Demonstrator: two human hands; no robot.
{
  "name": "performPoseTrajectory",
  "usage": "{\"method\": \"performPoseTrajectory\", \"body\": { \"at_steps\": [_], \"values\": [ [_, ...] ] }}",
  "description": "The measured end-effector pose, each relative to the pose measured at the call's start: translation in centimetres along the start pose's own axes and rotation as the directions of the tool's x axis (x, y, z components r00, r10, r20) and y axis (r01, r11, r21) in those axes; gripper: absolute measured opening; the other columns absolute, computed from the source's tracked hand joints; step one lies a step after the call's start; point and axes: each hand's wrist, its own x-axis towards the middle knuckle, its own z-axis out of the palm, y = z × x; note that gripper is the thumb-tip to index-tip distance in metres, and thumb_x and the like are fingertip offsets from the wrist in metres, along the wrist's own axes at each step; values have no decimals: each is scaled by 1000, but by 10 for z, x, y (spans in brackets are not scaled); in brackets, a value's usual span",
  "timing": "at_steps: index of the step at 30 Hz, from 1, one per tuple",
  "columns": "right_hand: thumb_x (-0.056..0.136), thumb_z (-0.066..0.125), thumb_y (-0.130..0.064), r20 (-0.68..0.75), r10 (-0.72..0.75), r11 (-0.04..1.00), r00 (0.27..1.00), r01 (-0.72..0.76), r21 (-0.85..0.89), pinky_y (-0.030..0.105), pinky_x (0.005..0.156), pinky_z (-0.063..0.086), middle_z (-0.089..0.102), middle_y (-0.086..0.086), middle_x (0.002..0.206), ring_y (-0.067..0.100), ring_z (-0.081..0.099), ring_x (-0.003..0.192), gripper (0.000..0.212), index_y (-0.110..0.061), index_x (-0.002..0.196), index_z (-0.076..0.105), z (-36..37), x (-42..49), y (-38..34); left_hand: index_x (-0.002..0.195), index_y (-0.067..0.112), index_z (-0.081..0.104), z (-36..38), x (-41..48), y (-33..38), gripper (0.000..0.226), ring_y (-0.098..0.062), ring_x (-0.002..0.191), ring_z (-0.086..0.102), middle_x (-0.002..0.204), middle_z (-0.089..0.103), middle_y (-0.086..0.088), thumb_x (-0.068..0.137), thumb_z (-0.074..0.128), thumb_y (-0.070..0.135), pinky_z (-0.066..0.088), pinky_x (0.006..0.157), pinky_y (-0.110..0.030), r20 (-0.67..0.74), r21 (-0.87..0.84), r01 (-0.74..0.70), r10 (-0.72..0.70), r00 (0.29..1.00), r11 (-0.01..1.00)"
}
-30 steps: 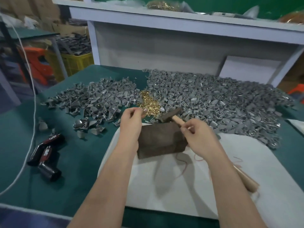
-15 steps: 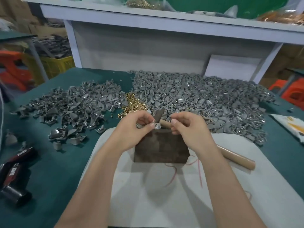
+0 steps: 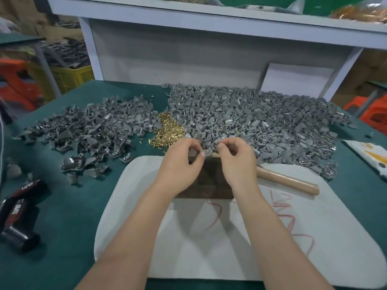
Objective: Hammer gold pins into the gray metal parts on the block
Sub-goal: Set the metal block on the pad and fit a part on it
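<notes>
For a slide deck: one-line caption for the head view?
Left hand and right hand pinch a gray part over the block; hammer lies beside, pins behind.

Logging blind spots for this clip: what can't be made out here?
Head view:
- Hammer head: behind the right hand.
- Block top: under both hands.
- Any pin at the part the left hand pinches: too small, fingers cover it.
- What the right hand holds: unclear.

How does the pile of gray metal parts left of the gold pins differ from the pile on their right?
The left pile is smaller and thinner, with loose strays at its near edge; the right pile is bigger and denser. The right pile comes up to the hammer handle; the left pile lies far from it. Both hold similar gray parts and border the gold pins.
</notes>
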Motion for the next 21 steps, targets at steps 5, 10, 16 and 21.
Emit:
{"method": "performPoseTrajectory", "body": {
  "at_steps": [5, 10, 16, 21],
  "values": [
    [87, 58, -8, 25, 71, 995, 997, -72, 66, 36, 89, 49, 68, 5, 86, 23, 64, 89, 21, -26, 76, 60, -4, 18, -2, 85, 21, 55, 1, 9, 5, 7, -11, 103, 54, 103, 62, 6, 90, 59, 17, 37, 80, -22, 44, -61, 70, -67, 997, 996],
    [87, 60, -5, 121, 23, 995, 992, -35, 92, 35, 80, 52, 67, 2, 77, 19, 63, 77, 19, -22, 80, 61, -15, 23, 2, 84, 22, 59, -14, 15, -4, 8, -13, 95, 55, 99, 62, 2, 86, 66, 19, 37, 80, -21, 178, 84, -15, 0, 984, 996],
    [83, 67, -5, 291, -86, 994, 953, 100, -35, 35, 82, 53, 68, -1, 75, 18, 66, 79, 23, -24, 72, 60, -9, 13, -4, 79, 23, 60, -16, 9, -9, 14, -15, 98, 55, 100, 62, -2, 81, 67, 11, 38, 85, -21, 173, 130, -49, 26, 985, 990],
    [81, 71, -15, 338, -128, 945, 932, 218, -242, 4, 64, 37, 61, -11, 79, -1, 53, 69, 19, -30, 72, 63, -7, 9, -1, 77, 23, 59, -14, 8, -6, 14, -16, 96, 56, 100, 62, -5, 81, 69, 14, 40, 84, -22, 130, 103, -15, 2, 991, 995]
  ]
}}
